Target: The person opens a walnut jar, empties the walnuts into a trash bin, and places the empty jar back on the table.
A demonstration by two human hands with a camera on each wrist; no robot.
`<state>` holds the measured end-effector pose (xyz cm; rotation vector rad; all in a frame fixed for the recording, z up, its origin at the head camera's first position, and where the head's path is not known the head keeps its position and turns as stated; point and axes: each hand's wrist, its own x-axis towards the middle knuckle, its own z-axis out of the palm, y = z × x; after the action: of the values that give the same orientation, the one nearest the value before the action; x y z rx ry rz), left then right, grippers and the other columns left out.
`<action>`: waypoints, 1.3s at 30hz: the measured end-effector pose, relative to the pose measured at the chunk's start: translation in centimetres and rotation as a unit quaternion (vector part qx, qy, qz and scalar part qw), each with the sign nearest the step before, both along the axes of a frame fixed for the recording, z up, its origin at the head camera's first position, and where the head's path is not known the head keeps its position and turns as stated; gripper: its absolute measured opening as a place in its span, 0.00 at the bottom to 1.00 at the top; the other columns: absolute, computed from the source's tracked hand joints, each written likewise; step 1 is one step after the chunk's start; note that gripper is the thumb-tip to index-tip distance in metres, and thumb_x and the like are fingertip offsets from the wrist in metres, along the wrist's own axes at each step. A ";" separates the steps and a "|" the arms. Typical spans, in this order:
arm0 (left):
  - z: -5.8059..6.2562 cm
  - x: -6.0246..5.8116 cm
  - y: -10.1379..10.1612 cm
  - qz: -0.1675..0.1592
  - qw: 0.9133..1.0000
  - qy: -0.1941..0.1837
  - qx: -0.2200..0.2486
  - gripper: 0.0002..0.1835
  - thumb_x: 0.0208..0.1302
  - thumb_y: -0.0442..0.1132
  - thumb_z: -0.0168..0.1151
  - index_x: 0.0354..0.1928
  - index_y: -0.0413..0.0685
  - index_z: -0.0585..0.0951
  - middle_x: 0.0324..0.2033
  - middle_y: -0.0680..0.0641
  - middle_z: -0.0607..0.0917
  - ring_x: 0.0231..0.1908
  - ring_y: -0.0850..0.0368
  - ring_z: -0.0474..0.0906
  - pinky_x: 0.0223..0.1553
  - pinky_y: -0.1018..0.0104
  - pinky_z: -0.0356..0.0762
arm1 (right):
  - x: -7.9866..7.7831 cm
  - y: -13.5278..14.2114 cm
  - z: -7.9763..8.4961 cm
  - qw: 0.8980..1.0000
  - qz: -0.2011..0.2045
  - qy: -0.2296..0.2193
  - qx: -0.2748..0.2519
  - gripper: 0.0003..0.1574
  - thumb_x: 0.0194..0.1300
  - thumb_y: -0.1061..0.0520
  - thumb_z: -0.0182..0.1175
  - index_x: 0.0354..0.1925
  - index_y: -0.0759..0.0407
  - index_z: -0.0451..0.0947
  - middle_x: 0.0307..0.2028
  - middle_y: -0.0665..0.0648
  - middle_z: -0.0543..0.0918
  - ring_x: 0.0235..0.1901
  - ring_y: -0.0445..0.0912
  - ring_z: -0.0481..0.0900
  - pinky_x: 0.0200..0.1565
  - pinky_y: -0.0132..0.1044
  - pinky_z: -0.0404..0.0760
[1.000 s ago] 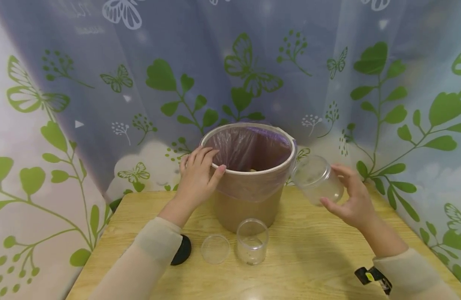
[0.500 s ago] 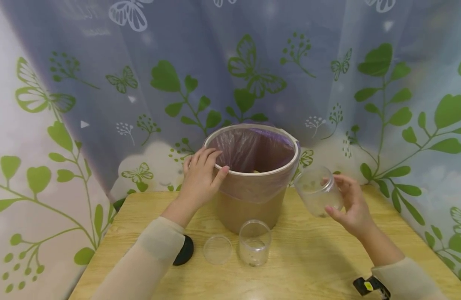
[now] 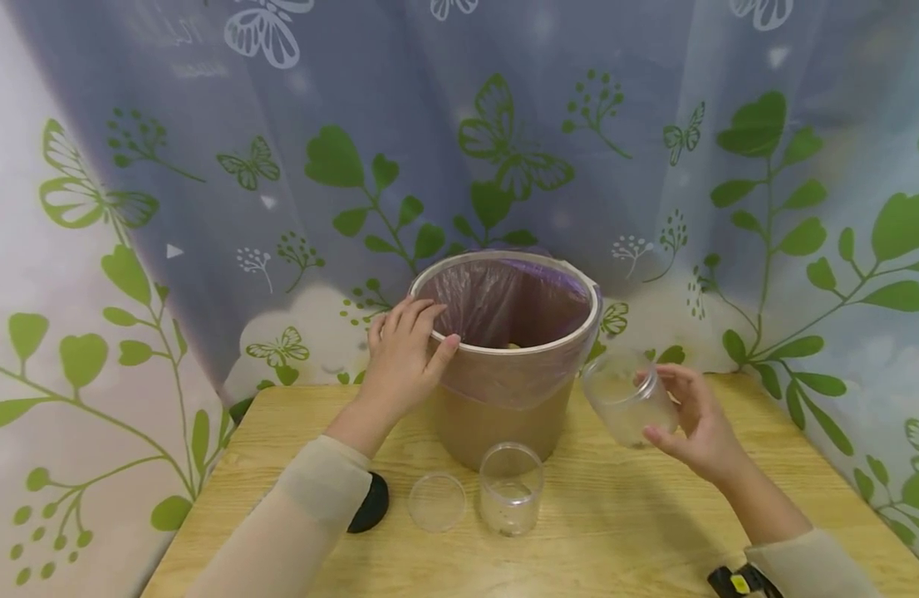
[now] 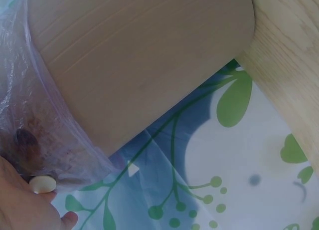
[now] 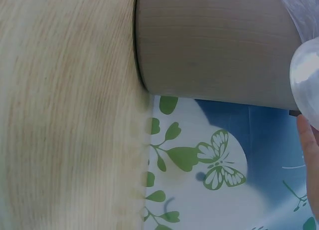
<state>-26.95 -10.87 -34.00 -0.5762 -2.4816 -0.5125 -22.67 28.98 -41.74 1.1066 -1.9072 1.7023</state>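
Observation:
A brown trash can with a pale rim and a thin purplish liner bag stands on the table. My left hand grips its rim at the left, fingers over the edge and thumb in front; the left wrist view catches part of this hand against the bag. To the right of the can, my right hand holds a clear plastic jar, tilted, above the table. Only the jar's rounded edge and some fingers show in the right wrist view. Something small and yellowish shows inside the can.
In front of the can a second clear jar stands upright. Beside it lies a clear round lid, and a black round object is partly hidden by the left sleeve. A patterned curtain hangs behind the wooden table.
The jar in my right hand has come down and slightly away from the can's rim, its tilt changing. My left hand stays on the rim. The whole view has shifted slightly.

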 end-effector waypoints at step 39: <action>0.0 0.0 0.0 -0.006 1.000 0.006 0.005 0.46 0.71 0.74 0.22 0.70 0.48 0.69 0.68 0.44 0.68 0.73 0.44 0.53 0.68 0.37 0.44 | 1.3 0.6 -3.9 0.988 -0.063 -0.087 0.112 0.44 0.56 0.79 0.63 0.68 0.72 0.59 0.58 0.46 0.76 0.57 0.36 0.74 0.55 0.23 0.72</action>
<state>-26.92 -10.89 -34.02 -0.5878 -2.4641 -0.5251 -21.34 29.62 -45.62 0.9157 -2.2704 1.5913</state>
